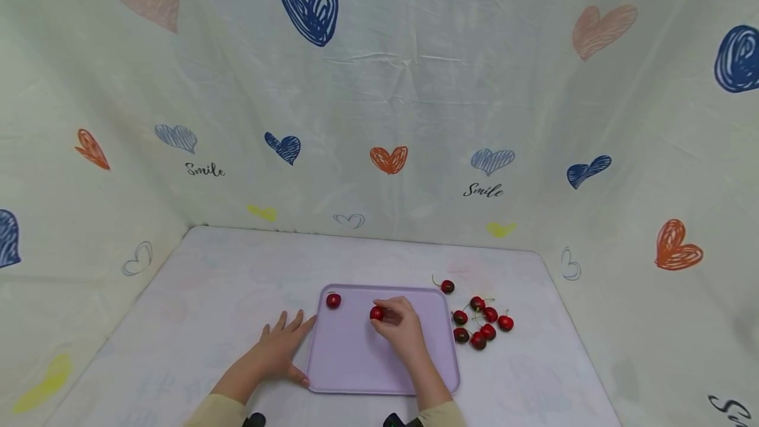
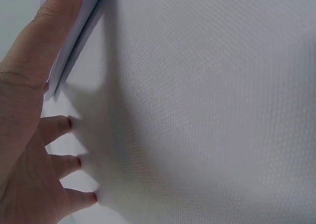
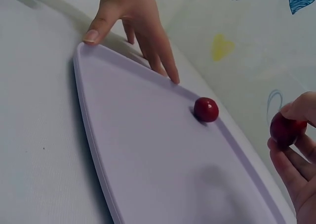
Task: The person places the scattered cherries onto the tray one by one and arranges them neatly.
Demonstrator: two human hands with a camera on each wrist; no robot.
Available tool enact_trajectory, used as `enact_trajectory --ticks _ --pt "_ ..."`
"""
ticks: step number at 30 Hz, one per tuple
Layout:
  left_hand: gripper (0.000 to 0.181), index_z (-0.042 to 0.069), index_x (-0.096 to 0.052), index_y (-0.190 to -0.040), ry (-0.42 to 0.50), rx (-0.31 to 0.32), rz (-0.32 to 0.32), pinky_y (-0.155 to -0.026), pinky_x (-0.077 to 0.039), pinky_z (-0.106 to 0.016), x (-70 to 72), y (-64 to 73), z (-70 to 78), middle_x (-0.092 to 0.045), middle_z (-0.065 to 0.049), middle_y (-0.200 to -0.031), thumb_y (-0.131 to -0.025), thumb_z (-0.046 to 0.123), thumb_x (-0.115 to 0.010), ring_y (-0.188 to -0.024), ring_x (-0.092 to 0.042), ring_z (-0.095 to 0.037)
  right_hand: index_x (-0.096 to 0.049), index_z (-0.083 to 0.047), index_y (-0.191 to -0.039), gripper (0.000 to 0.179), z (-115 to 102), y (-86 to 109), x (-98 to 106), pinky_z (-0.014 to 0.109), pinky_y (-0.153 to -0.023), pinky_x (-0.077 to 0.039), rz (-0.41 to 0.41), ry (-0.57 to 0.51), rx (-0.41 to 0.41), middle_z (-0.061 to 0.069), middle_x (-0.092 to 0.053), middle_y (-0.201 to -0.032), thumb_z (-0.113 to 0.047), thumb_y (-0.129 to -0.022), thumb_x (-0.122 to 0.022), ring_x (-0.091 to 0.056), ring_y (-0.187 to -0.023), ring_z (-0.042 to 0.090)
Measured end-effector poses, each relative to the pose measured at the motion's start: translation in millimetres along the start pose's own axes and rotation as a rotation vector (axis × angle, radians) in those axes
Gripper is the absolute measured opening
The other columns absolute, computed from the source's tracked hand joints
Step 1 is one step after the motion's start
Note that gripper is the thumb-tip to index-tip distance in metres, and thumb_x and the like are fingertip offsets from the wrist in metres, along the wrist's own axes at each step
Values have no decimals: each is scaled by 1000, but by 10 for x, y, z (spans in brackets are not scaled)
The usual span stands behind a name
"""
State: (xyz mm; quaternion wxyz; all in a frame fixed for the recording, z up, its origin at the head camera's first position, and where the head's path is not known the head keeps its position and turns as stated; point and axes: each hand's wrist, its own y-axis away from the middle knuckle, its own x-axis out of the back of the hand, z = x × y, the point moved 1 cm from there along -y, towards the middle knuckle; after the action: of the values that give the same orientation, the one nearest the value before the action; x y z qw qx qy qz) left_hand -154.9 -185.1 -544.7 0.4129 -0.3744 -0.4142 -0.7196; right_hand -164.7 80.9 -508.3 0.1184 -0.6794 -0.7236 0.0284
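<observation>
A lilac rectangular tray [image 1: 356, 361] lies on the table. One cherry [image 1: 333, 300] sits inside it near the far left corner; the right wrist view shows this cherry [image 3: 206, 110] close to the rim. My right hand [image 1: 403, 329] is over the tray's middle and pinches a dark red cherry [image 1: 376, 313] between thumb and fingers. In the right wrist view that held cherry [image 3: 286, 130] is above the tray surface. My left hand [image 1: 277, 348] is spread at the tray's left side, its thumb and a finger touching the rim and the other fingers resting on the table.
Several cherries with stems [image 1: 488, 331] lie in a loose group on the table to the right of the tray. Another stemmed cherry [image 1: 447, 286] is by the tray's far right corner. A cloth [image 1: 391, 84] printed with hearts hangs behind the table.
</observation>
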Motion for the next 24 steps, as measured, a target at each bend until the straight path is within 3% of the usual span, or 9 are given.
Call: enact_trajectory --ticks 9,17,21,24 --pt "120 6 -38 -148 8 -5 7 -98 -13 -79 14 30 20 -32 -29 -150 -51 53 -91 -135 -16 -61 -67 15 -105 29 29 -92 -143 34 -83 -56 -39 -114 -39 22 -57 -103 15 -77 -70 -65 -94 32" --pt "120 7 -39 -148 -4 1 12 -98 -14 -80 -5 30 13 -32 -29 -150 -51 54 -91 -135 -17 -61 -64 18 -103 29 157 -165 -270 35 -82 -56 -52 -114 -11 22 -56 -104 18 -75 -68 -64 -96 33" --pt "120 7 -39 -148 -7 7 11 -98 -14 -79 -2 23 17 -32 -29 -150 -51 54 -91 -136 -17 -60 -64 18 -101 29 329 -217 -346 36 -80 -57 -41 -119 -6 23 -55 -102 19 -73 -69 -65 -94 38" --pt "119 7 -39 -148 -6 11 10 -99 -14 -79 -1 20 20 -32 -28 -151 -51 54 -91 -136 -17 -60 -66 14 -99 28 486 -256 -394 33 -78 -58 -14 -75 -12 19 -58 -100 18 -72 -72 -67 -90 33"
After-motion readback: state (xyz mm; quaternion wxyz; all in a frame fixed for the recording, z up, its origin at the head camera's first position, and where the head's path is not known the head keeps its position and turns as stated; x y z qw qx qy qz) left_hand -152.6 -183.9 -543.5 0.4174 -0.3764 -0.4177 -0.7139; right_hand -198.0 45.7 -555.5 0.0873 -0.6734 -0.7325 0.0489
